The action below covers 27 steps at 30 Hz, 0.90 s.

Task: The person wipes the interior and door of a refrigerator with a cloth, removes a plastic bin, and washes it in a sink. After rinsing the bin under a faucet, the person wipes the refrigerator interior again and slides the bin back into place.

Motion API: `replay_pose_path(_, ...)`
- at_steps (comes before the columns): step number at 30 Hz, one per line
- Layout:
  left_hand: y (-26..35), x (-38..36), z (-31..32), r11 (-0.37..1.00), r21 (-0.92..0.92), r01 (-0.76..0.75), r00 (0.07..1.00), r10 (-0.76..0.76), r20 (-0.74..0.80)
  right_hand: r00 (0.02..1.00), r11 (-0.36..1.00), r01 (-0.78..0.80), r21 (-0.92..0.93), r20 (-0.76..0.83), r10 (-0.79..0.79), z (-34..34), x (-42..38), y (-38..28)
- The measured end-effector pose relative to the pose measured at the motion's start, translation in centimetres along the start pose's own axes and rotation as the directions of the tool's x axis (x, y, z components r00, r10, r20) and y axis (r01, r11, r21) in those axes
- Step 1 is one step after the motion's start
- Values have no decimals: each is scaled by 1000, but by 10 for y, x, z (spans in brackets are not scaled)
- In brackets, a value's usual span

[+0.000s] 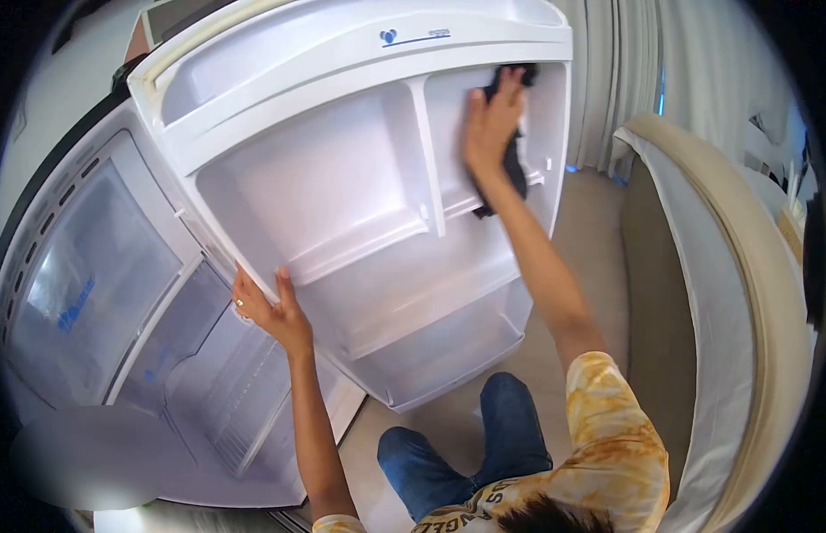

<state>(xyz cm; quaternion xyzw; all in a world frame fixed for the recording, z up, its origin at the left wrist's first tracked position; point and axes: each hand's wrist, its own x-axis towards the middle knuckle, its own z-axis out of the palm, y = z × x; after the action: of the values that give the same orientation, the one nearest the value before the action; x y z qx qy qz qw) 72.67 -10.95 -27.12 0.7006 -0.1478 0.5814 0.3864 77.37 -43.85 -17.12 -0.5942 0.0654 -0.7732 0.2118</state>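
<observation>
An open fridge door (369, 293) with white moulded shelves fills the middle of the view. High on its right side, my right hand (497, 129) presses a black cloth (512, 169) against the inner panel of the upper right compartment. The cloth hangs below the palm over the small shelf edge. My left hand (275, 311) rests at the door's left edge, thumb on the inner side, fingers round the rim, a ring on one finger.
The fridge interior (209, 382) with clear compartments and a wire shelf lies open at the left. A padded, cloth-covered panel (742, 266) stands at the right, and curtains (599, 80) hang behind. My knees are below the door.
</observation>
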Motion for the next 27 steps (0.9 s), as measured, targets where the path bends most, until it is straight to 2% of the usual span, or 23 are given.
replay_pose_path(2, 0, 1, 2, 1000, -25, 5, 1000, -5, -3, 997, 942, 28, 335, 65, -53, 22, -18, -34)
replay_pose_path(3, 1, 0, 2, 999, -32, 9, 1000, -9, -3, 967, 874, -99, 475, 255, -29, 14, -24, -33)
replay_pose_path(4, 3, -3, 1, 999, -45, 20, 1000, -21, -11, 898, 778, -249, 577, 438, -37, 3, -34, -34)
replay_pose_path(5, 5, -2, 2, 998, -58, 24, 999, -26, -29, 799, 625, -419, 659, 594, -91, -12, -37, -45)
replay_pose_path(8, 1, 1, 3, 1000, 14, -6, 999, 7, -34, 627, 338, -745, 575, 777, 58, -62, -45, -66)
replay_pose_path(11, 2, 1, 1, 997, 71, -16, 999, 18, -32, 707, 535, -627, 566, 702, 87, -97, -70, -80)
replay_pose_path(12, 4, 1, 0, 997, 77, -20, 999, 23, -36, 720, 548, -632, 548, 677, 154, -110, -75, -87)
replay_pose_path(14, -2, -2, -1, 994, 105, -10, 1000, 12, -16, 783, 579, -570, 584, 599, 167, -117, -102, -85)
replay_pose_path(16, -5, 2, -1, 994, 108, -15, 1000, 18, -18, 899, 717, -272, 642, 435, -47, -97, -93, -111)
replay_pose_path(17, -3, 2, -1, 995, 96, -21, 1000, 23, -15, 926, 759, -116, 641, 346, -150, -85, -85, -128)
replay_pose_path(18, -1, 1, -2, 996, 81, -21, 1000, 22, -7, 896, 867, 137, 479, 314, -315, -60, -69, -142)
replay_pose_path(20, 1, -2, -3, 999, 48, -15, 1000, 15, 4, 886, 937, 18, 349, 429, -176, 1, -79, -142)
replay_pose_path(23, 1, 7, -6, 996, -87, -9, 1000, 8, -5, 809, 988, 139, 60, 569, -148, 19, -91, -194)
replay_pose_path(24, 0, 4, -10, 990, -137, 6, 1000, -5, 10, 733, 945, 232, 233, 596, -327, 22, -106, -208)
replay_pose_path(26, 0, 3, -2, 981, -191, 21, 1000, -22, -4, 661, 849, 373, 374, 536, -526, 17, -118, -199)
replay_pose_path(27, -1, 5, -3, 972, -232, 16, 1000, -19, -8, 525, 788, 351, 506, 591, -613, 3, -120, -190)
